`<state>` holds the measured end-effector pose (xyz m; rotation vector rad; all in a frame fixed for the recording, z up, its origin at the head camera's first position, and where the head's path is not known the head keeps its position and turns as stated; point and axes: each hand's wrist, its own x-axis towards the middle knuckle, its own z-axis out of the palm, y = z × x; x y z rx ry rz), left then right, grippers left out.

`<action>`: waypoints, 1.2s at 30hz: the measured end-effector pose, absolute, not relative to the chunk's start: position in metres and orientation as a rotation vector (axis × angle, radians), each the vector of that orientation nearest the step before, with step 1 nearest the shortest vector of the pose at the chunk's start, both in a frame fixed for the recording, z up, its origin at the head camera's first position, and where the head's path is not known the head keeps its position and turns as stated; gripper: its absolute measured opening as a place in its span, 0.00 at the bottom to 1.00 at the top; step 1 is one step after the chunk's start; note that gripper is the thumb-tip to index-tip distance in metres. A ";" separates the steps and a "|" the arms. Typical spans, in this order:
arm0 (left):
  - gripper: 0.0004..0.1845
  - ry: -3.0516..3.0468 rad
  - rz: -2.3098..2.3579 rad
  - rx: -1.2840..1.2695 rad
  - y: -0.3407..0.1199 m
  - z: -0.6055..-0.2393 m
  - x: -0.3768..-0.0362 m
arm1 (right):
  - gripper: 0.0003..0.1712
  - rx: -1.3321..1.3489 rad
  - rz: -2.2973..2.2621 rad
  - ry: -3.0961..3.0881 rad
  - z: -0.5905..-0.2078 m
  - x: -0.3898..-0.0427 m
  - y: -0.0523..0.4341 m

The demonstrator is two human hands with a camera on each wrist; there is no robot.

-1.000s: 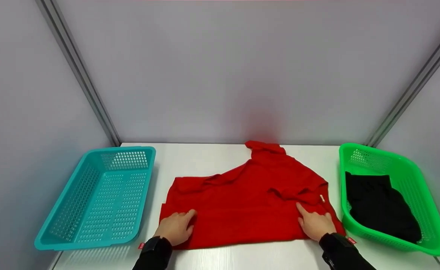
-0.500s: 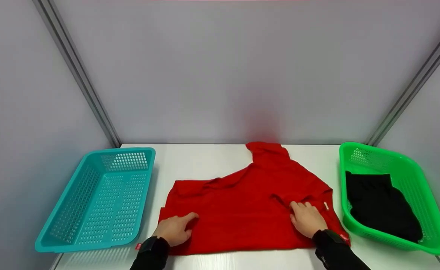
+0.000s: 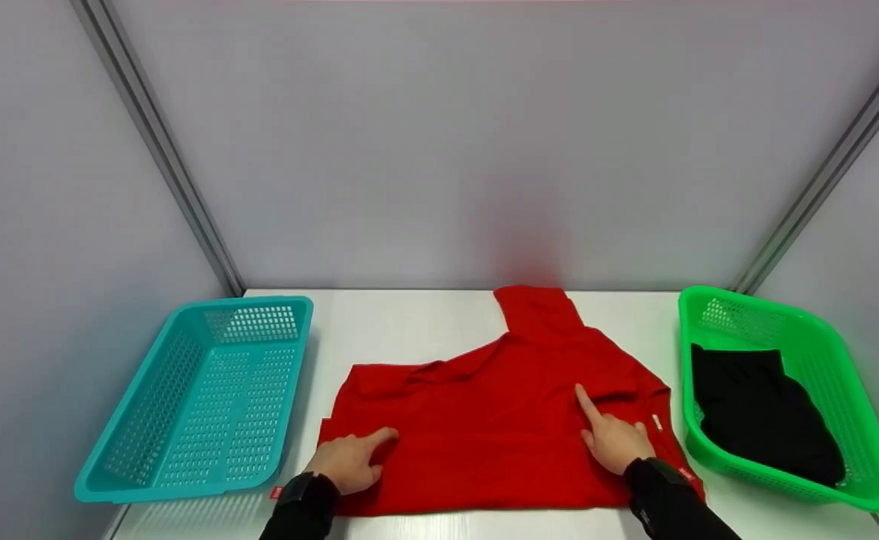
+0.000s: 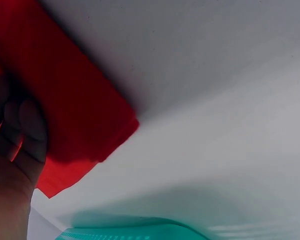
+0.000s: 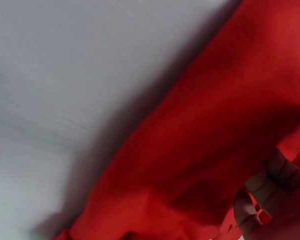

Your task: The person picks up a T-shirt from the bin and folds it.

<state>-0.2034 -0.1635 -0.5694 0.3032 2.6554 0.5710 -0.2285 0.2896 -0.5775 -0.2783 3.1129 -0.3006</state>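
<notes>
Lying creased beneath both hands (image 3: 346, 462) (image 3: 615, 442), red cloth (image 3: 484, 457).

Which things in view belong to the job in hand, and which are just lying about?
In the job:
red garment
left hand and right hand, both at the garment

Apparently standing by, untouched:
teal basket
green basket
black cloth inside the green basket

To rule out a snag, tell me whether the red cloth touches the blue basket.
Apart: the head view shows a strip of white table between the red cloth and the blue basket.
</notes>
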 end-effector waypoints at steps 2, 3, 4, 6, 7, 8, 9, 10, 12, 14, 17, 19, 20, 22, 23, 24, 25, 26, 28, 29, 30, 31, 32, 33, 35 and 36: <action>0.32 2.654 0.564 0.286 -0.163 -0.569 -0.203 | 0.45 -0.291 -0.312 3.141 -0.582 -0.229 0.291; 0.33 2.652 0.563 0.276 -0.163 -0.570 -0.203 | 0.43 -0.302 -0.318 3.164 -0.584 -0.229 0.292; 0.34 2.652 0.561 0.270 -0.163 -0.570 -0.203 | 0.41 -0.319 -0.327 3.189 -0.586 -0.229 0.292; 0.35 2.650 0.562 0.255 -0.163 -0.570 -0.203 | 0.35 -0.353 -0.329 3.229 -0.590 -0.227 0.294; 0.35 2.648 0.570 0.249 -0.164 -0.570 -0.203 | 0.31 -0.363 -0.318 3.245 -0.591 -0.227 0.294; 0.35 2.649 0.570 0.248 -0.164 -0.570 -0.203 | 0.29 -0.367 -0.316 3.252 -0.591 -0.226 0.294; 0.35 2.651 0.572 0.249 -0.164 -0.570 -0.203 | 0.27 -0.363 -0.308 3.249 -0.590 -0.225 0.293; 0.35 2.652 0.573 0.247 -0.164 -0.569 -0.203 | 0.27 -0.353 -0.307 3.236 -0.588 -0.225 0.292; 0.35 2.652 0.577 0.245 -0.165 -0.569 -0.203 | 0.29 -0.289 -0.316 3.181 -0.582 -0.226 0.291; 0.35 2.651 0.578 0.246 -0.166 -0.569 -0.203 | 0.31 -0.188 -0.337 3.093 -0.575 -0.227 0.289; 0.35 2.647 0.587 0.256 -0.166 -0.570 -0.203 | 0.34 -0.032 -0.352 2.966 -0.568 -0.229 0.289; 0.35 2.646 0.593 0.268 -0.166 -0.571 -0.203 | 0.36 0.043 -0.361 2.907 -0.565 -0.231 0.291; 0.35 2.648 0.596 0.279 -0.166 -0.571 -0.203 | 0.37 0.060 -0.363 2.895 -0.565 -0.231 0.292; 0.35 2.649 0.603 0.295 -0.167 -0.571 -0.203 | 0.37 0.070 -0.366 2.915 -0.565 -0.232 0.295; 0.35 2.649 0.605 0.304 -0.167 -0.571 -0.203 | 0.35 0.055 -0.367 2.958 -0.566 -0.232 0.296; 0.35 2.645 0.608 0.307 -0.167 -0.572 -0.202 | 0.32 0.028 -0.376 3.021 -0.567 -0.233 0.297; 0.35 2.642 0.608 0.310 -0.167 -0.572 -0.202 | 0.28 -0.013 -0.391 3.101 -0.569 -0.233 0.298; 0.35 2.638 0.611 0.312 -0.167 -0.571 -0.202 | 0.24 -0.066 -0.416 3.192 -0.570 -0.234 0.298; 0.35 2.629 0.611 0.308 -0.166 -0.571 -0.202 | 0.17 -0.208 -0.478 3.366 -0.573 -0.237 0.296; 0.35 2.625 0.613 0.303 -0.166 -0.571 -0.202 | 0.16 -0.296 -0.496 3.420 -0.573 -0.239 0.295; 0.35 2.622 0.615 0.298 -0.166 -0.570 -0.202 | 0.17 -0.374 -0.508 3.441 -0.573 -0.241 0.293; 0.35 2.621 0.617 0.294 -0.165 -0.570 -0.202 | 0.20 -0.436 -0.520 3.428 -0.573 -0.242 0.291; 0.35 2.620 0.622 0.292 -0.165 -0.570 -0.202 | 0.24 -0.476 -0.526 3.389 -0.572 -0.244 0.288; 0.35 2.620 0.623 0.288 -0.165 -0.570 -0.202 | 0.27 -0.500 -0.518 3.336 -0.572 -0.245 0.284; 0.35 2.616 0.627 0.280 -0.164 -0.570 -0.202 | 0.32 -0.493 -0.498 3.203 -0.570 -0.247 0.276; 0.35 2.616 0.626 0.279 -0.164 -0.569 -0.202 | 0.33 -0.463 -0.503 3.137 -0.569 -0.247 0.271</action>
